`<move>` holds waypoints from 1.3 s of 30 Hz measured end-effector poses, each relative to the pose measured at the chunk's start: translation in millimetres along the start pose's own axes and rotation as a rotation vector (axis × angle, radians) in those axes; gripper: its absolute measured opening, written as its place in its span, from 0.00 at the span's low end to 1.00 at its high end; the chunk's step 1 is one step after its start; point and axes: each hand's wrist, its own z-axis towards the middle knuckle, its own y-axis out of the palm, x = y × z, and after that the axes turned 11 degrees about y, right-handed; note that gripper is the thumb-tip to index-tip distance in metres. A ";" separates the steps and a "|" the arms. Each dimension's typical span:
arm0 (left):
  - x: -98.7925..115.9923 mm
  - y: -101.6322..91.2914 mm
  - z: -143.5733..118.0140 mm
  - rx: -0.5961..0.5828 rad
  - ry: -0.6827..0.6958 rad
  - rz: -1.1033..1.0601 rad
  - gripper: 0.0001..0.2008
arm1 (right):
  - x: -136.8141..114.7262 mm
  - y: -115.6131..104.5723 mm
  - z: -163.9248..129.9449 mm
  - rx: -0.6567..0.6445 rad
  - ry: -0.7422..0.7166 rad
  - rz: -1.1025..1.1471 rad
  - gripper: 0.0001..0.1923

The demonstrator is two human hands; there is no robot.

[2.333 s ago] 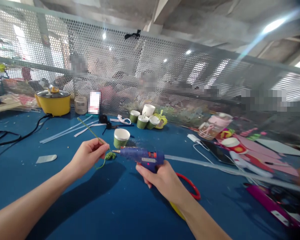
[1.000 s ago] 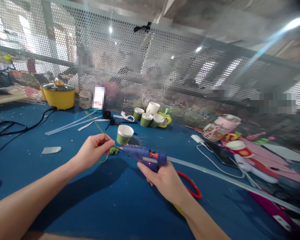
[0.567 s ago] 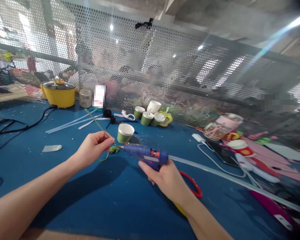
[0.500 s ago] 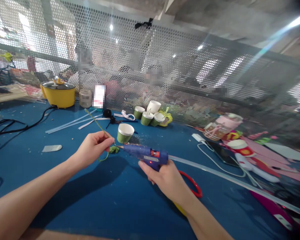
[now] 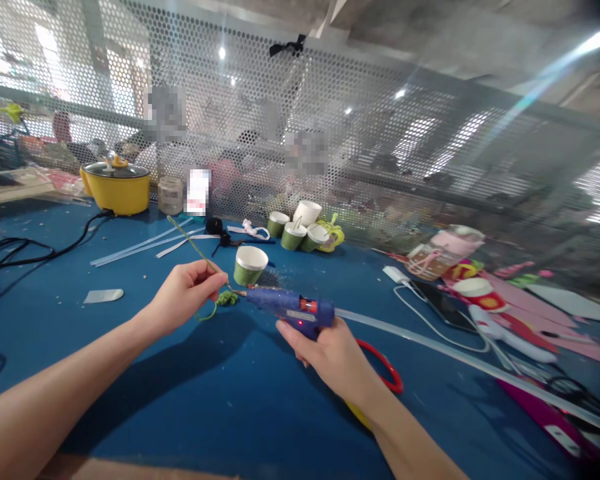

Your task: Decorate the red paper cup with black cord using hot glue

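Left hand (image 5: 183, 293) pinched a thin green wire stem (image 5: 190, 243) between thumb and fingers; stem's long axis ran up and far-left from the grip, with a small green curled tuft (image 5: 225, 299) at its low end just right of the fingertips. Right hand (image 5: 335, 357) was wrapped around the blue glue gun (image 5: 290, 307), nozzle pointing left, tip touching or just beside the tuft; can't tell which. So the tuft lay between both hands, nearer the left. Clear glue stick (image 5: 430, 347) trailed right out of the gun's back. A green paper cup (image 5: 250, 265) stood just beyond the nozzle on the blue counter (image 5: 205, 400); a red ring (image 5: 385, 370) lay behind the right hand.
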 end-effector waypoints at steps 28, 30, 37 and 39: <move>-4.0 -0.7 -0.4 -0.014 0.009 -0.028 0.10 | -8.3 -1.5 -5.1 -0.028 0.064 0.078 0.16; -4.1 -0.5 -0.1 -0.008 0.007 -0.036 0.10 | -6.1 -1.4 -4.0 -0.038 0.067 0.097 0.16; -1.4 0.0 0.3 -0.008 0.001 -0.031 0.10 | -2.1 -2.2 -0.4 -0.053 0.076 0.088 0.15; -1.3 -0.2 0.4 -0.012 0.006 -0.033 0.10 | -2.9 -2.6 -1.5 -0.068 0.076 0.083 0.16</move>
